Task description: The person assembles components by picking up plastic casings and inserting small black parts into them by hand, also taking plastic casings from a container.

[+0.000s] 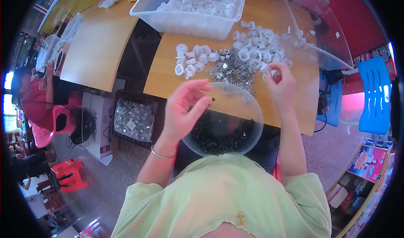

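Left hand [184, 107]: raised over the left rim of the clear bowl [252, 124] at frame centre, fingers curled together, pinching a small dark part [213, 99] at the fingertips. Right hand [280, 80]: right of centre, fingers closed on a white ring [272, 73] at the edge of the ring pile [256, 46]. Bowl: holds a heap of dark parts [219, 137], sits near the person, overhanging the near edge of the wooden surface [176, 76]. Metal pieces [229, 67]: shiny heap just above the bowl, touching the rings. Tub [189, 21]: clear, upper centre, filled with white rings. Risks, judged: the pinched part is tiny and could slip and fall to the floor; a forearm knock could tip the overhanging bowl and spill its heap; rings near the heap could mix with metal pieces.
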Tool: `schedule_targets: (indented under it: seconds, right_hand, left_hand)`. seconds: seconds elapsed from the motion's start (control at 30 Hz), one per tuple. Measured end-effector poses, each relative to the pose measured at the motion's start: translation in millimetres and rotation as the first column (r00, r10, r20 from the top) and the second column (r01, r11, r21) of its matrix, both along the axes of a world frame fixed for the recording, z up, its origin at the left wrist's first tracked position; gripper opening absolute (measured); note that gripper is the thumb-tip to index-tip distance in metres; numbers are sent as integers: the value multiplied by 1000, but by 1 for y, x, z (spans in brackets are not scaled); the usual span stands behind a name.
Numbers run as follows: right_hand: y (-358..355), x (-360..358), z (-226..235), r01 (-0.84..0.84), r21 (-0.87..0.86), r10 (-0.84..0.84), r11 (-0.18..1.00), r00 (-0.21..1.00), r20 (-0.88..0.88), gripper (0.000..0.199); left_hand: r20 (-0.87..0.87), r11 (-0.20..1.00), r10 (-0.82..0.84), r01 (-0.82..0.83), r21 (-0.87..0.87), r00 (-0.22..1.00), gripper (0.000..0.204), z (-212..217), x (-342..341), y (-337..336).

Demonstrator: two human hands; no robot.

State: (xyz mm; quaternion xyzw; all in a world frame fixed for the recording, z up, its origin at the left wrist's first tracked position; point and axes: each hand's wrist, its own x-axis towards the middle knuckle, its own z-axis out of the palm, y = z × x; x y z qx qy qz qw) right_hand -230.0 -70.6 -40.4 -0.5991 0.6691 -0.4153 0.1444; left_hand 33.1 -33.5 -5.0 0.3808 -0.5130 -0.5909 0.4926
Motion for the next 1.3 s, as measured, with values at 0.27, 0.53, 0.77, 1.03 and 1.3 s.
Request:
schedule_targets:
  seconds: [0.27, 0.53, 0.77, 1.03, 1.3]
  right_hand:
    - [64, 60, 47, -546, -334, 488, 768, 837, -247, 38]
    - [85, 64, 25, -406, -171, 441, 898, 826, 352, 22]
    - [108, 74, -8, -736, 329, 805, 591, 560, -194, 21]
    - [116, 80, -35, -749, 365, 832, 554, 477, -283, 12]
    - [108, 77, -21, -739, 352, 812, 575, 569, -131, 6]
  left_hand:
    - [-430, 915, -266, 366, 168, 863, 58, -4, -25, 14]
    - [-428, 948, -149, 252, 195, 891, 53, -8, -20, 21]
    - [-436, 967, -164, 232, 106, 885, 53, -11, -17, 20]
    - [-434, 962, -201, 261, 84, 878, 52, -11, -15, 21]
    - [-508, 960, -206, 273, 60, 837, 40, -11, -15, 22]
